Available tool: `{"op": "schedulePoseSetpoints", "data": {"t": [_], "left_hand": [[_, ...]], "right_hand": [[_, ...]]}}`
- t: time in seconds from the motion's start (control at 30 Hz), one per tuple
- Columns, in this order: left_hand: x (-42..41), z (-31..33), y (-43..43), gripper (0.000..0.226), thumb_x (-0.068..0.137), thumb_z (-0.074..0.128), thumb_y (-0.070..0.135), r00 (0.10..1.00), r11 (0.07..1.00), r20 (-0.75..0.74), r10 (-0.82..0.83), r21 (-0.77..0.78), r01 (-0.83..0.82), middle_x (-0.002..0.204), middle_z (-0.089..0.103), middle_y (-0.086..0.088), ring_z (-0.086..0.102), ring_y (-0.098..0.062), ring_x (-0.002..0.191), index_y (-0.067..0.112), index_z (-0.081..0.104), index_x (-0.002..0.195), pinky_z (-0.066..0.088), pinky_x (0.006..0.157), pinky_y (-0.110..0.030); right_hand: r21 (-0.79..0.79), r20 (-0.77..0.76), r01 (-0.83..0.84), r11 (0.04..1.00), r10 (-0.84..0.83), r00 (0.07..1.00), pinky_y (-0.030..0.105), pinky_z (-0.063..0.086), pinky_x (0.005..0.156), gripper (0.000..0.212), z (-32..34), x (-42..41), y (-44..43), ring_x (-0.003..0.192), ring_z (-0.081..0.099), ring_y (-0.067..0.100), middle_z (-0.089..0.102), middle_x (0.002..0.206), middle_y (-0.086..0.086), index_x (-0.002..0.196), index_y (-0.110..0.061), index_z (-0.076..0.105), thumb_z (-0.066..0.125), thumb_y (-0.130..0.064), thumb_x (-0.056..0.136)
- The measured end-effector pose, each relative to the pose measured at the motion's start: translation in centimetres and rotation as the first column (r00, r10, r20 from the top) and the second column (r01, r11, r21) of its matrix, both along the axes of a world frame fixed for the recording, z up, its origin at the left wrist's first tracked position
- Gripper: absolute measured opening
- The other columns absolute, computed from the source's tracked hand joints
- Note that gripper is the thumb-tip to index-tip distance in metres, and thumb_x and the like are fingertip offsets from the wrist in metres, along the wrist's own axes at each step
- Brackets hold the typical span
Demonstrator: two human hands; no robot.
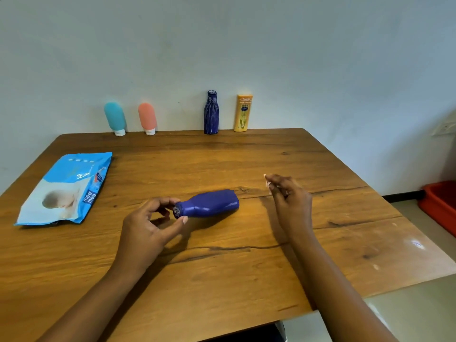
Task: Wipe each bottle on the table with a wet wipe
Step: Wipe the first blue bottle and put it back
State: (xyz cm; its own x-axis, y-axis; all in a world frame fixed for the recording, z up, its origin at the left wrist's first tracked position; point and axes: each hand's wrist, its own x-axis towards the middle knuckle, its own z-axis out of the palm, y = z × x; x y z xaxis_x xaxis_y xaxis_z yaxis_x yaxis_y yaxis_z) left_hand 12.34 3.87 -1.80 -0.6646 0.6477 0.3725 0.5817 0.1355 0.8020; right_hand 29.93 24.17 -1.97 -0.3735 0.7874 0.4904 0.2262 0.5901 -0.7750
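Pinching the lying blue bottle [212, 203] by its cap end, left hand [148, 225], mid desk [246, 272], right hand [291, 203] near – fingers curled, cannot tell if holding anything

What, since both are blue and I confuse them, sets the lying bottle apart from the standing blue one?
The lying bottle is on its side mid-table; the standing bottle is upright by the wall. The lying bottle is plain; the standing bottle has pale streaks. The left hand holds the lying bottle's cap end; the standing bottle is untouched. Both are dark blue, narrow-necked.
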Motion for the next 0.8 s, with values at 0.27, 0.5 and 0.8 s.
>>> {"op": "schedulePoseSetpoints", "data": {"t": [0.27, 0.5, 0.8], "left_hand": [[-0.1, 5.5, 2.5, 0.031, 0.069, 0.08, 0.03, 0.996, 0.991, -0.01, -0.085, 0.101, 0.085, 0.1, 0.063, 0.017, 0.057, -0.003, 0.099, 0.036, 0.065, 0.095, 0.046, 0.083, -0.02], [-0.4, 6.4, 4.0, 0.032, 0.068, 0.08, 0.03, 0.993, 0.992, 0.025, -0.119, 0.043, 0.117, 0.1, 0.067, 0.014, 0.057, 0.0, 0.096, 0.035, 0.068, 0.098, 0.043, 0.084, -0.017], [1.3, 5.0, 5.1, 0.036, 0.059, 0.075, 0.053, 0.988, 0.987, 0.011, -0.152, 0.048, 0.152, 0.088, 0.065, 0.014, 0.055, 0.0, 0.093, 0.037, 0.067, 0.09, 0.037, 0.076, -0.004]], "right_hand": [[-0.089, -0.272, -0.207, 0.974, 0.176, 0.946, 0.013, 0.047, 0.081, 0.033, 5.0, -1.7, -3.0, 0.102, 0.059, 0.001, 0.065, 0.109, -0.008, 0.107, -0.03, 0.065, 0.06, -0.004, 0.088], [0.015, -0.104, -0.469, 0.883, 0.468, 0.878, 0.012, 0.046, 0.082, 0.038, 9.1, -2.3, -4.5, 0.104, 0.056, -0.007, 0.064, 0.108, -0.019, 0.112, -0.029, 0.059, 0.057, -0.001, 0.088], [0.242, 0.413, -0.518, 0.82, 0.397, 0.82, 0.005, 0.039, 0.083, 0.035, 10.6, -3.0, -4.1, 0.103, 0.049, -0.006, 0.058, 0.117, -0.011, 0.123, -0.025, 0.058, 0.056, -0.01, 0.091]]}}
